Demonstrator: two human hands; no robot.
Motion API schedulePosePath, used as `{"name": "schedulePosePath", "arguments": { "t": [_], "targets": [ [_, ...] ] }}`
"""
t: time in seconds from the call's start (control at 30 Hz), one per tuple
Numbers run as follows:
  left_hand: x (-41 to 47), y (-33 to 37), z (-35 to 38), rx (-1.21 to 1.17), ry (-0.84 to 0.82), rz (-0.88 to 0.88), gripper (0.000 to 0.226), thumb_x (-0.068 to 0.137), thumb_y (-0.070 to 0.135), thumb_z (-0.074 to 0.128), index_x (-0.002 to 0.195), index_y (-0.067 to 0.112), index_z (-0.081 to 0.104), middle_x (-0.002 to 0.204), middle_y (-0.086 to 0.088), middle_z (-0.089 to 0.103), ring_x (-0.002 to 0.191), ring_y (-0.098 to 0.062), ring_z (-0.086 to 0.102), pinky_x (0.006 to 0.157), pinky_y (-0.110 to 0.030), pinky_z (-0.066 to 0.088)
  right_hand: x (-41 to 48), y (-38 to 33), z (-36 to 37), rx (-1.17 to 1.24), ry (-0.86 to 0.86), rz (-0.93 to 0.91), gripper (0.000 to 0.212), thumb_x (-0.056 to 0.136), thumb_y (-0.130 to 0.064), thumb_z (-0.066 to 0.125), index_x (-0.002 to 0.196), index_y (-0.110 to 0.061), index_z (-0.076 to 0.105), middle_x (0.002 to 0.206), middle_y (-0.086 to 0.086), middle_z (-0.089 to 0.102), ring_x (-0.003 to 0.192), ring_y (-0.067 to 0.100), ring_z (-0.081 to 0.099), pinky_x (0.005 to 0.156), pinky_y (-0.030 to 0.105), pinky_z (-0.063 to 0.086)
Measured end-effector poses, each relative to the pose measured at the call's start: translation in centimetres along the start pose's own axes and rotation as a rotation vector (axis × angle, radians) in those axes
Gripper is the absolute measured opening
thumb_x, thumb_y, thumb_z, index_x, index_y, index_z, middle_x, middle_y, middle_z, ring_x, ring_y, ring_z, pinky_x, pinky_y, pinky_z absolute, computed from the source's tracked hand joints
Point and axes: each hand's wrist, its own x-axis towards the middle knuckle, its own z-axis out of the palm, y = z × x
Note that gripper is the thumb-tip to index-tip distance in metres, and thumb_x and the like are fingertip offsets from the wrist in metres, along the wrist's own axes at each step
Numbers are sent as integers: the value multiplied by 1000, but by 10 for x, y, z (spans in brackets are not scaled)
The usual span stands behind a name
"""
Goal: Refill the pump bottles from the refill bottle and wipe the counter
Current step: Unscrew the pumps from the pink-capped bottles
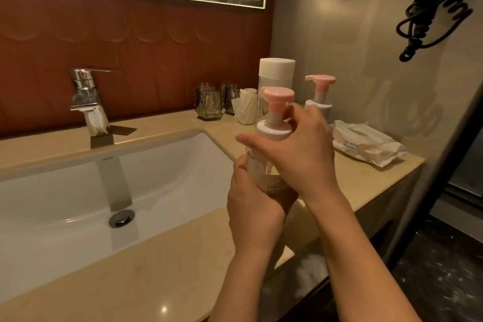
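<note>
Now the left hand (254, 206) grips a pump bottle (257, 168) above the bench (170, 269); the right hand (300, 150) curls round its collar (273, 131).

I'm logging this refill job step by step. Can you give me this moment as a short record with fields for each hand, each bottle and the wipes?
left hand: grips the held pump bottle by its clear body, from below
right hand: curled round that bottle's white collar, under the pink pump head
held pump bottle: upright, over the counter
second pump bottle: standing on the counter by the wall, pump fitted
refill bottle: standing behind, white cap on
wipes pack: lying at the counter's right end
</note>
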Motion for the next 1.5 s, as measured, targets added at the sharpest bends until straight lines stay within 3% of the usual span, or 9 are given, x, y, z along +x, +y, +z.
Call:
{"name": "schedulePosePath", "arguments": {
  "t": [0.13,0.3,0.5,0.67,0.8,1.0,1.27,1.37,1.5],
  "targets": [
    [0,1,-3,8,-18,7,66,69,39,78,124,35,41,112,15,56,101,-9,56,81,-26,51,0,-2,0,120,-17,23,52,64,-46,82,106,-23,61,108,-3,65,99,14,59,87,37,52],
    [-1,3,-6,-21,-48,17,71,62,37,84,116,41,39,112,19,55,103,-7,55,85,-28,52,6,4,-18,295,-267,63,51,68,-34,80,114,-26,61,104,-18,62,88,-9,53,68,9,37],
    [0,3,-4,-14,-47,17,80,62,35,85,126,37,37,121,15,53,109,-8,52,92,-29,49,3,9,-15,408,-372,103,49,81,-25,70,126,-26,50,119,-8,58,109,12,55,83,22,46],
    [0,6,-3,-56,-69,-2,72,66,37,82,120,43,34,107,21,47,99,-3,49,80,-16,40,4,0,-7,189,-153,95,75,64,-46,81,120,-35,32,129,-6,46,115,14,45,96,36,46],
    [0,5,-4,-63,-89,8,73,66,31,83,114,46,30,107,22,46,100,-3,49,76,-11,39,3,2,-9,229,-120,129,71,62,-42,84,114,-30,36,109,-9,51,103,12,53,85,28,49],
    [3,2,-4,-28,-64,16,81,61,37,84,127,37,37,119,14,54,108,-9,54,88,-30,51,1,10,-16,336,-218,92,58,75,-31,76,124,-24,45,125,-5,55,107,6,50,76,14,41],
    [1,7,-4,-55,-74,-2,72,73,29,77,132,33,35,108,18,46,99,-3,49,76,-13,42,-3,0,0,112,-55,34,83,59,-58,79,125,-33,34,131,-6,45,117,12,43,99,39,45],
    [2,6,-3,-67,-76,-6,71,72,31,78,130,35,37,114,16,51,105,-8,52,82,-20,45,-5,-1,-5,151,39,19,75,60,-49,83,114,-45,30,114,-11,50,104,8,49,92,31,47],
    [2,2,-5,-62,-75,12,77,66,31,82,129,35,37,117,13,54,107,-10,54,83,-23,49,-5,8,-12,324,-71,73,63,68,-32,81,119,-27,45,117,-10,57,103,2,53,78,11,44]
  ]
}}
